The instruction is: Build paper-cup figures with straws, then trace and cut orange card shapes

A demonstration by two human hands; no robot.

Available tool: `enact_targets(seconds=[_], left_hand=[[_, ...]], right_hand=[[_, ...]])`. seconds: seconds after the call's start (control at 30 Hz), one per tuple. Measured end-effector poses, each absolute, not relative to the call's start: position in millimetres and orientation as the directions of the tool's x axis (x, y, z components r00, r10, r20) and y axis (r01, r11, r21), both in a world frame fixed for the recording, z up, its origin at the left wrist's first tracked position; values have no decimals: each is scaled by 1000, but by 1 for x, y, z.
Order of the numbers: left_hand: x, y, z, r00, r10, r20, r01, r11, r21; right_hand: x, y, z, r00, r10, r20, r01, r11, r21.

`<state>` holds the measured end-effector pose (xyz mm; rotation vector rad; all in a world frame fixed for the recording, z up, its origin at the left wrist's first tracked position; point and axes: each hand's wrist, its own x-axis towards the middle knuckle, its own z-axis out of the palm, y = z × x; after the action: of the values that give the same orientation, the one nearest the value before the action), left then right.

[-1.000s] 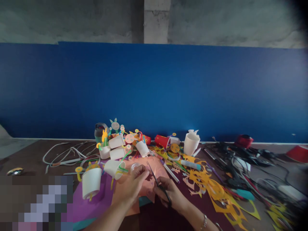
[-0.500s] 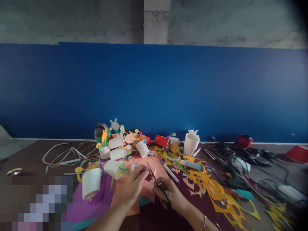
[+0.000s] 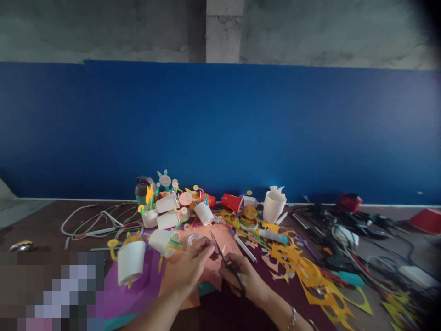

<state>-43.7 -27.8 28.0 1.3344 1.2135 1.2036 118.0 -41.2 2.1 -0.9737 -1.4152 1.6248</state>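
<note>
My right hand is closed on the dark handles of a pair of scissors, whose blades point up and to the left. Just left of the blades, my left hand is pinched, and what it holds is too small to make out. Both hands are over orange paper, which lies partly on purple paper. A white cup with yellow paper pieces stands left of my left hand. Another white cup lies tipped beside it. A white marker rests beyond my right hand.
Decorated white cups and red cups crowd the back. A torn-edged white cup stands to their right. Cut yellow paper scraps and a glue stick lie at the right, near black cables. White cables lie at the left.
My left hand has shifted very slightly to the right, toward the scissor blades. Nothing else has visibly moved.
</note>
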Motion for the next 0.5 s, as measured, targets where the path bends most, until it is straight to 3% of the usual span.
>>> enact_targets(seconds=[0.5], left_hand=[[-50,-30,34,140,989,51,158,-73,985]], right_hand=[[116,-42,2,-430,902,-38,-74,-77,-994]])
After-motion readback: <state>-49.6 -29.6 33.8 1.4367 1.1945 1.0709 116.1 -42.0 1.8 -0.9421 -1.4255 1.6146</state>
